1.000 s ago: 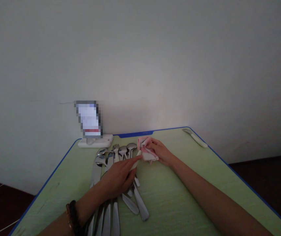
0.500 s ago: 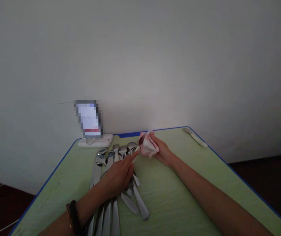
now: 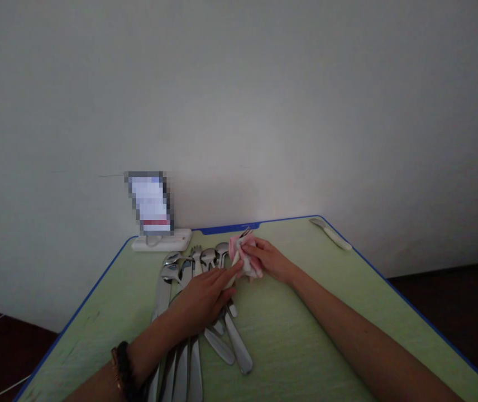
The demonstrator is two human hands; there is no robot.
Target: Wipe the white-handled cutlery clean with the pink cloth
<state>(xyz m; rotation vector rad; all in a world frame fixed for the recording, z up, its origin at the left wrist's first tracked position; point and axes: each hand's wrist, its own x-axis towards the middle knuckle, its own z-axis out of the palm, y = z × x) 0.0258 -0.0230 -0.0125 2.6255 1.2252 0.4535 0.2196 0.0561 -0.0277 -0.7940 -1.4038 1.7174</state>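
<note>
My left hand [image 3: 205, 293] is closed on the pale handle of a fork [image 3: 245, 232], whose tines stick out past a cloth. That pink and white cloth [image 3: 245, 262] is wrapped around the fork's neck, pinched in my right hand [image 3: 270, 258]. Beneath my left hand and forearm lies a pile of metal cutlery, with spoons [image 3: 208, 256], another fork [image 3: 196, 252] and several long flat handles [image 3: 182, 368] pointing toward me. My left hand hides part of this pile.
A white stand [image 3: 161, 241] props up a blurred screen [image 3: 151, 202] at the table's back left. Near the right edge lies one pale-handled piece of cutlery [image 3: 333, 235]. The green table [image 3: 297, 335] has a blue rim and meets a plain wall [image 3: 239, 111].
My right hand has brought the cloth slightly left and down along the fork, from its head to its neck. The tines now show above the cloth. The pile stays put.
</note>
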